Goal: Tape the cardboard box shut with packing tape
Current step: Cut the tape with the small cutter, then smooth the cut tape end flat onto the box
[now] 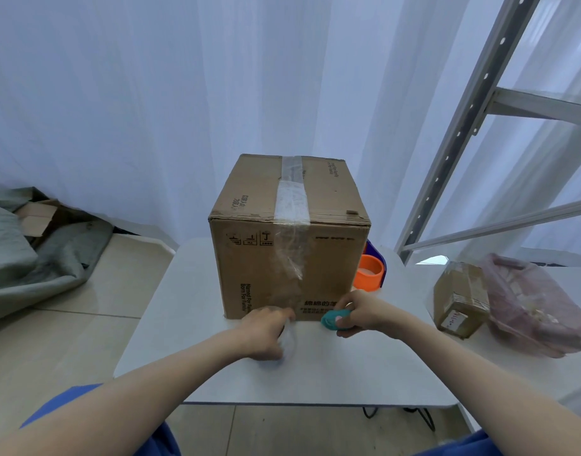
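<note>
A closed cardboard box (256,258) stands on a small white table (190,324). A strip of clear packing tape (292,195) runs along the top seam and down the front face. My left hand (266,330) rests at the box's bottom front edge, gripping a clear tape roll (290,340) from which the strip leads up. My right hand (361,314) is just to the right, at the base of the box, closed around a small teal cutter (335,319).
An orange tape dispenser (369,271) sits behind the box's right side. On the right lie a small taped cardboard parcel (460,297) and a pink plastic bag (532,307). A metal shelf frame (473,103) stands at right. Grey fabric (36,255) lies on the floor at left.
</note>
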